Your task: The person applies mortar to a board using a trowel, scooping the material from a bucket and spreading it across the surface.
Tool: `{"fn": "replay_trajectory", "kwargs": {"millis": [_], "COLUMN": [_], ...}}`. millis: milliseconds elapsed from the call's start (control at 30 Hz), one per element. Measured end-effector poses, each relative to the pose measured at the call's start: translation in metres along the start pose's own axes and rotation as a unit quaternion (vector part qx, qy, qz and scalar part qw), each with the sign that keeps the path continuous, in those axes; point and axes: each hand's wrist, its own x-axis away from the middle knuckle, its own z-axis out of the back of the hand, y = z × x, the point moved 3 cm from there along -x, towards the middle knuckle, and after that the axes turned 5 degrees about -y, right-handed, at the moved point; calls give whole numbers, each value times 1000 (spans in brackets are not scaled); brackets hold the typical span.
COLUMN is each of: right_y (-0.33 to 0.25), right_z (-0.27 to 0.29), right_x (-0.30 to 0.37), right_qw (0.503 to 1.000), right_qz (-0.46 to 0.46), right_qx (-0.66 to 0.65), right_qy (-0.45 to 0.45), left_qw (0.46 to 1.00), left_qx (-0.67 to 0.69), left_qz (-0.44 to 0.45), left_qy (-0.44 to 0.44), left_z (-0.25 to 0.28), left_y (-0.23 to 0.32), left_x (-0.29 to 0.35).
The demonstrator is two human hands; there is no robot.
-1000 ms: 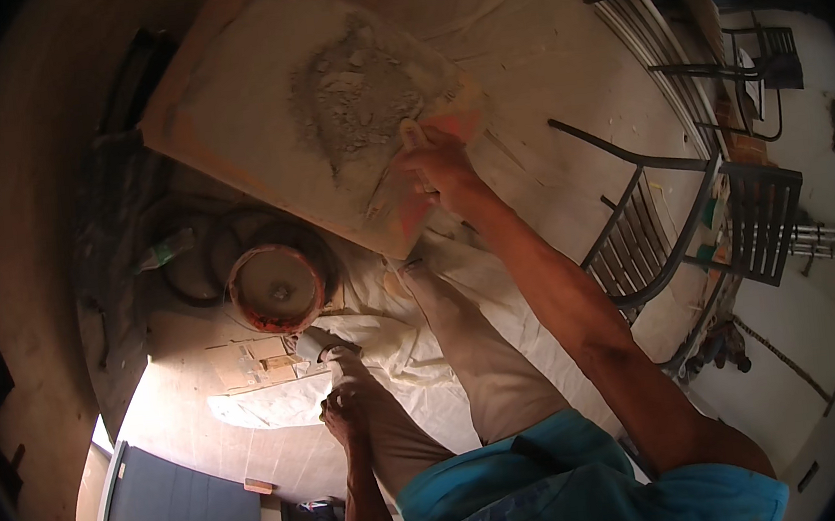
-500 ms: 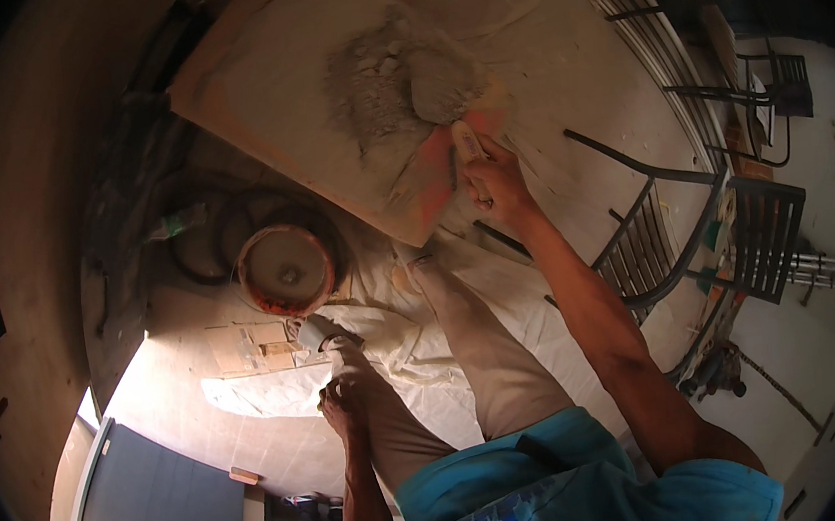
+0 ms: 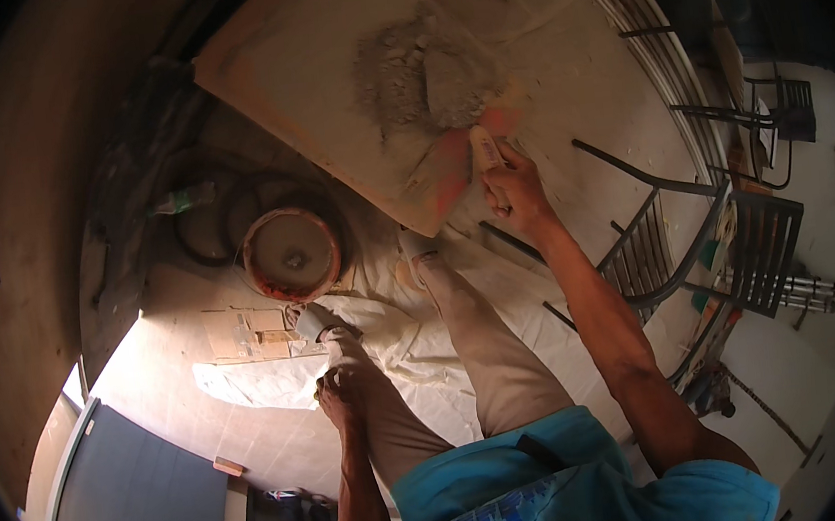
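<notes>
My right hand (image 3: pixel 516 186) is closed round the pale handle of a trowel (image 3: pixel 486 145). Its blade is hard to tell apart from the grey mix (image 3: pixel 399 71), a crumbly, damp-looking heap. The heap lies on a flat board (image 3: pixel 301 91) with orange-red patches at its near right edge. My left hand (image 3: pixel 340 394) rests against my left knee, fingers curled in; whether anything sits inside them is hidden.
A round reddish-rimmed tub (image 3: pixel 334 253) with grey liquid stands left of the board. Below it lie cardboard (image 3: pixel 234 333) and crumpled white sheeting (image 3: pixel 249 385). A dark slatted metal chair (image 3: pixel 638 249) is on the right. A plastic bottle (image 3: pixel 185 198) lies at left.
The trowel and my right hand have shifted slightly right and down in view, and the heap's surface looks smeared differently. The whole view has turned a little. My left hand stays at the knee.
</notes>
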Motion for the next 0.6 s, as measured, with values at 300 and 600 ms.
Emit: {"fn": "replay_trajectory", "kwargs": {"millis": [300,600], "right_y": [-15,-5], "right_z": [-12,-19], "right_x": [15,26], "right_qw": [999,997], "right_qz": [20,19], "right_qx": [15,57], "right_qy": [-23,-37], "left_qw": [1000,996], "left_qx": [-2,-38], "left_qz": [-9,-86], "left_qy": [-5,0], "left_z": [3,18], "left_y": [-5,5], "left_x": [-3,5]}}
